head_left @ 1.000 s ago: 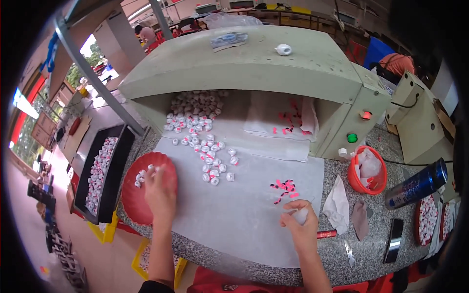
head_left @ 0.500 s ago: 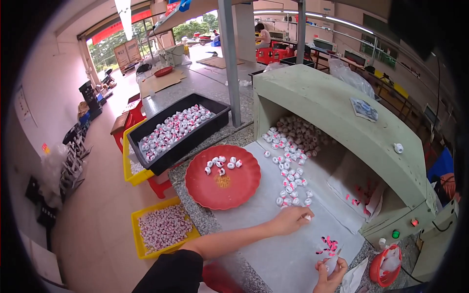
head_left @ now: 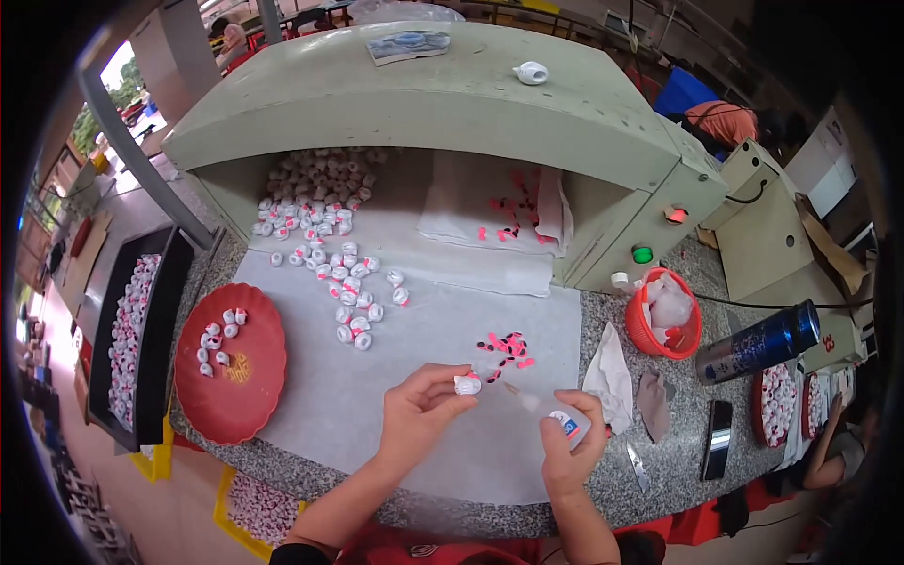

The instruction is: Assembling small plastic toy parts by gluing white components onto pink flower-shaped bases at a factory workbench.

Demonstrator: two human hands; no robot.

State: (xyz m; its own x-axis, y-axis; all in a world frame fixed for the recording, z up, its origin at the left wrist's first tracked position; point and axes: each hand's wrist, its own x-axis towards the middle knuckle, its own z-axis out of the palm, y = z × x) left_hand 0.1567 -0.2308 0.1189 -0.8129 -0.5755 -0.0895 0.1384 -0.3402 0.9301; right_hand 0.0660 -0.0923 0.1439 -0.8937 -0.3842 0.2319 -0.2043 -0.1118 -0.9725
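Between the thumb and fingertips of my left hand [head_left: 422, 411] is a small white rounded piece [head_left: 465, 385] with a pink patch. My right hand [head_left: 576, 454] is closed round a small clear glue bottle [head_left: 567, 423] with a thin pointed nozzle. The nozzle points toward the white piece, a short gap apart. Just beyond both hands, a loose cluster of small pink and black pieces [head_left: 508, 347] lies on the white sheet [head_left: 443, 330]. Several similar white pieces [head_left: 354, 279] spread from the sheet back into the pale green arched machine [head_left: 424, 99].
A red scalloped plate [head_left: 231, 410] with several white pieces sits at the left, beside a filled black bin [head_left: 104, 414]. On the right are a red basket [head_left: 697, 330], a cloth [head_left: 610, 377], tweezers [head_left: 638, 466], a phone [head_left: 718, 441] and a blue bottle [head_left: 761, 344]. A co-worker's arm [head_left: 829, 452] shows far right.
My view has swung to the right. My left hand has come away from the white pieces toward the glue bottle, with one piece in its fingers. The right hand still holds the bottle.
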